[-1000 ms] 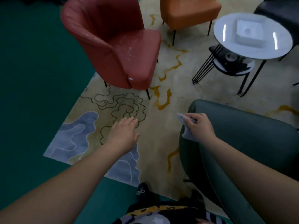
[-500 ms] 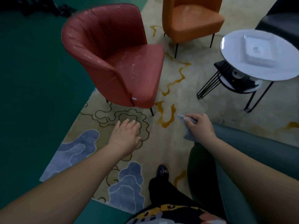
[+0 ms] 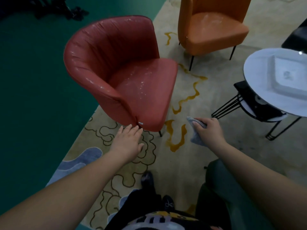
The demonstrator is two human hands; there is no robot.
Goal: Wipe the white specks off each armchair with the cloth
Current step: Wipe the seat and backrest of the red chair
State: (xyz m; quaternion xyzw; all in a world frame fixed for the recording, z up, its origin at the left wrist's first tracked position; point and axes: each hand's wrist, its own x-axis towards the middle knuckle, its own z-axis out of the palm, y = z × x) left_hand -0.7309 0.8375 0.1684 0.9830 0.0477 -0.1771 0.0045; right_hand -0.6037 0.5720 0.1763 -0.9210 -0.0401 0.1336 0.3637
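Two hands reached toward the red armchair (image 3: 132, 83), which carried white specks (image 3: 141, 83) on its seat. Our left hand (image 3: 127, 141) was spread flat just before its front corner; our right hand (image 3: 207, 131) gripped the grey cloth (image 3: 196, 138), right of this chair.

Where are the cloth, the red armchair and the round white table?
cloth (image 3: 196, 140), head view, lower grey fold
red armchair (image 3: 146, 90), head view, speckled seat
round white table (image 3: 259, 77), head view, bare tabletop
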